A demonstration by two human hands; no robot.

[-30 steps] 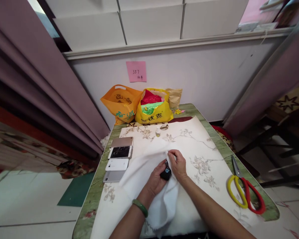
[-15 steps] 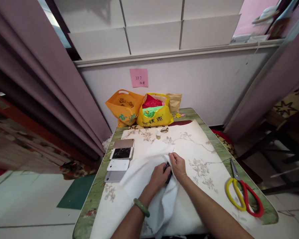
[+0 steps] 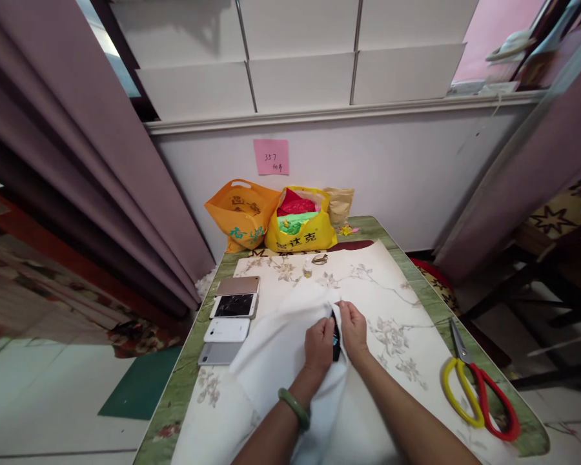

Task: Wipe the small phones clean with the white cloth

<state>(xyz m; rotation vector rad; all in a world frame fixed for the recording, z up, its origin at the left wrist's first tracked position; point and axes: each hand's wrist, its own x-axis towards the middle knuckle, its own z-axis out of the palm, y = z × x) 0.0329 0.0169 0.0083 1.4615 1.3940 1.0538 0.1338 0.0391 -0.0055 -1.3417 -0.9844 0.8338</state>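
A white cloth [image 3: 275, 349] is draped around a dark phone-like object [image 3: 336, 336] near the middle of the table. My left hand [image 3: 319, 342], with a green bangle on its wrist, is closed on the cloth at the left side of the dark object. On the other side, my right hand [image 3: 354, 329] pinches the cloth's edge beside the object. Much of the dark object is hidden by the cloth and my left fingers.
Several phones [image 3: 227, 330] lie in a column at the left. Scissors [image 3: 465, 361] with yellow and red handles rest at the right. Behind stand an orange bag [image 3: 242, 216], a yellow bag [image 3: 303, 236] and a brown paper bag [image 3: 339, 205]. A small bottle [image 3: 307, 268] stands before them.
My left hand has shifted slightly right and turned more upright along the dark object. More of the object's face shows between my hands. The view has tilted slightly.
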